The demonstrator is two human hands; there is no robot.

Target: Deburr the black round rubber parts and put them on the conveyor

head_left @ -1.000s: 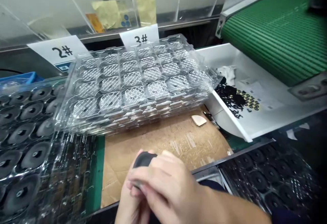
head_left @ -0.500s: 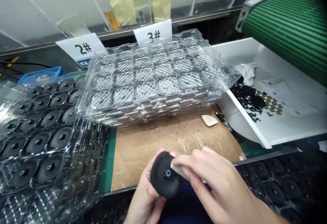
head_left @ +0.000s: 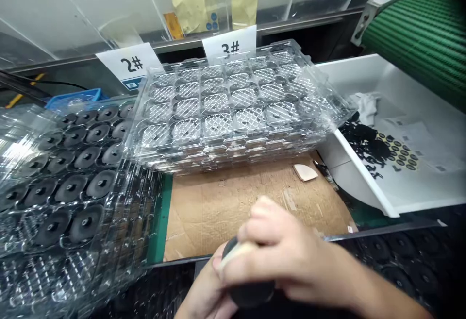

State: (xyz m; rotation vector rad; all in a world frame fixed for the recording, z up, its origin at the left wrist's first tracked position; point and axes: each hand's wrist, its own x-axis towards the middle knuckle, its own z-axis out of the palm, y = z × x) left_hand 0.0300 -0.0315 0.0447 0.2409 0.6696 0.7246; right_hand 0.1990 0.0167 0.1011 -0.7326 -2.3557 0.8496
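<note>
My left hand (head_left: 207, 287) is closed around a black rounded cup-like part (head_left: 252, 293) low in the middle of the view. My right hand (head_left: 287, 253) is closed on a thin pale pad (head_left: 238, 252), which it presses against the part's upper edge. That hand is smeared by motion and covers most of the black part, so its central post is hidden. A second pale wedge-shaped pad (head_left: 305, 173) lies on the brown cardboard (head_left: 225, 212) beyond my hands.
Stacked clear trays (head_left: 218, 149) stand behind the cardboard. Trays of black parts (head_left: 85, 223) sit at left, more black parts (head_left: 400, 277) at lower right. A white bin (head_left: 364, 183) holds black scraps and sticker sheets; a green conveyor belt (head_left: 418, 32) slopes above it.
My right hand has swung left across the black part, carrying the pad to its left edge. The black part has tilted and sits lower. The whole view has shifted slightly.
</note>
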